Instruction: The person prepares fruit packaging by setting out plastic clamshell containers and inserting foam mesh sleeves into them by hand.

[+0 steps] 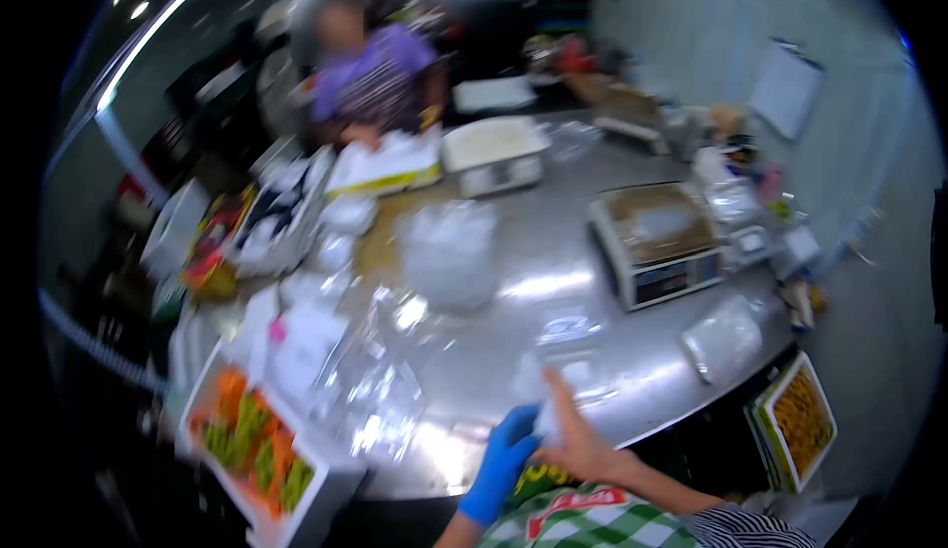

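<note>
At surface (538,237) edge, right hand (583,444) is gripping filmy plastic (547,424), gloved left hand (506,461) touching it, closure blurred, unclear; slickness possibly risking slip.

Shiny metal table (543,222), brown-topped scale (660,237), white-topped scale (494,153), heaped clear plastic (449,257)

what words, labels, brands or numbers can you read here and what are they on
None can be read for certain.
Red patch on the checked apron: pale marks, too blurred to read.
Yellow marks beside it: too blurred.
Scale's front panel: no digits legible.
Clipboard on the wall: no writing legible.
</note>
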The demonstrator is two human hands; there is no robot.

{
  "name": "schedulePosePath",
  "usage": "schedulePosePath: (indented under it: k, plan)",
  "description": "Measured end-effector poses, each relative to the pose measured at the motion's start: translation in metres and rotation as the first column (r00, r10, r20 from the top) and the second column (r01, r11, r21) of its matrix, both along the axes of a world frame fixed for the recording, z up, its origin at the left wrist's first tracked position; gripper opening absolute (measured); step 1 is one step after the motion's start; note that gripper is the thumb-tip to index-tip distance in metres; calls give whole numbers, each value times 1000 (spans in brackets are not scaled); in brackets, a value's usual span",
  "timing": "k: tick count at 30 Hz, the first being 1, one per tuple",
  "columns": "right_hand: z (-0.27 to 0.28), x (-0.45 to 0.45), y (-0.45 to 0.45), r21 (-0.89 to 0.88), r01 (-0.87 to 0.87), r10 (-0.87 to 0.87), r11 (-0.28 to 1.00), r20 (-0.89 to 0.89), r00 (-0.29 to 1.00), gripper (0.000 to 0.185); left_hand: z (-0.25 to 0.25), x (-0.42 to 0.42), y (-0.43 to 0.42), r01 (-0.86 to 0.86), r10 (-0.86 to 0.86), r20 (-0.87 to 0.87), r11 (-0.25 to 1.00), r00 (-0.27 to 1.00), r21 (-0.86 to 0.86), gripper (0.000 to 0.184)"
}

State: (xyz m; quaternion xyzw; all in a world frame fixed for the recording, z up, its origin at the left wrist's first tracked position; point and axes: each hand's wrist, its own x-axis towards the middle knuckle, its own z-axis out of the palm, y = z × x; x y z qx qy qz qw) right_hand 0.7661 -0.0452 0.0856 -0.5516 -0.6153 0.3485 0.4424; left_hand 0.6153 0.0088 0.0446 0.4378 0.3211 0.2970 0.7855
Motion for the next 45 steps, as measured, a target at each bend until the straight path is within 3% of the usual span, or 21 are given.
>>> schedulePosePath:
  k: [3, 6, 10, 13, 16, 18, 19, 20, 22, 23, 26, 27, 30, 31, 34, 35, 37, 38, 42, 43, 45]
  plan:
    - [0, -1, 16, 22, -26, 28, 999, -142, 989, 114, 34, 1, 13, 107, -105, -95, 994, 990, 16, 39]
    - [4, 11, 17, -31, 30, -32, 999, -68, 997, 116, 5, 24, 25, 86, -73, -89, 984, 993, 156, 34]
    - [-12, 27, 6, -22, 0, -1, 1000, -10, 1000, 118, 11, 42, 3, -36, 37, 33, 999, 999, -39, 30]
    - [-21, 33, 2, -7, -30, 30, 1000, -15, 999, 116, 11, 48, -8, -7, 27, -197, 995, 980, 101, 31]
    - [-19, 35, -1, -14, -36, 35, 999, -54, 998, 118, -10, 53, -8, -80, 103, -170, 988, 980, 136, 32]
    - [-15, 35, -3, -13, -55, 54, 998, -110, 993, 119, -11, 59, -13, -149, 153, -109, 988, 982, 45, 27]
    - [-19, 36, -5, 8, -14, 15, 1000, -62, 998, 106, -18, 59, -15, -178, 177, -52, 984, 983, -17, 25]
    - [-20, 41, -6, -66, -71, 58, 995, -181, 982, 98, -28, 60, -16, -207, 208, 4, 975, 978, -78, 24]
    - [-19, 58, -3, -185, -205, 114, 961, -408, 906, 85, -38, 63, -19, -277, 276, -47, 960, 960, -30, 23]
    - [-25, 62, -4, -82, -138, 88, 987, -440, 894, 59, -34, 62, -19, -277, 276, -65, 961, 959, -17, 22]
    - [-46, 90, -8, -272, -173, -40, 947, -630, 776, 45, -12, 64, -20, -301, 293, -158, 953, 943, -32, 23]
    - [-35, 90, -9, -266, -19, -148, 964, -592, 792, 39, -11, 65, -19, -276, 264, -161, 960, 951, -57, 25]
    - [-56, 100, -7, -280, 153, -270, 948, -449, 852, 36, -23, 72, -26, -171, 165, -55, 974, 985, -147, 31]
    - [-56, 97, -4, -235, 213, -309, 948, -527, 791, 32, -25, 76, -28, -127, 130, 4, 977, 992, -174, 32]
    - [-45, 107, -6, -235, 336, -408, 912, -430, 806, 32, -14, 94, -35, -67, 65, -22, 986, 998, -151, 36]
    - [-45, 111, -6, -236, 347, -419, 908, -466, 779, 32, 4, 101, -39, -75, 75, -191, 997, 979, 9, 48]
    - [-46, 120, -10, -246, 362, -437, 899, -532, 725, 32, 14, 118, -40, -60, 144, -317, 964, 937, 261, 57]
    - [-46, 122, -13, -226, 316, -389, 921, -529, 755, 33, 15, 122, -43, -40, 191, -371, 925, 909, 377, 61]
    - [-45, 116, -24, -154, 95, -165, 984, -553, 817, 32, -39, 115, -34, -42, 118, -456, 984, 882, 174, 61]
    - [-49, 114, -26, -162, 44, -126, 986, -539, 833, 31, -45, 113, -33, -19, 128, -531, 979, 838, 205, 46]
    - [-52, 111, -28, -143, -45, -42, 989, -555, 831, 25, -75, 105, -27, -95, 208, -432, 959, 878, 267, 38]
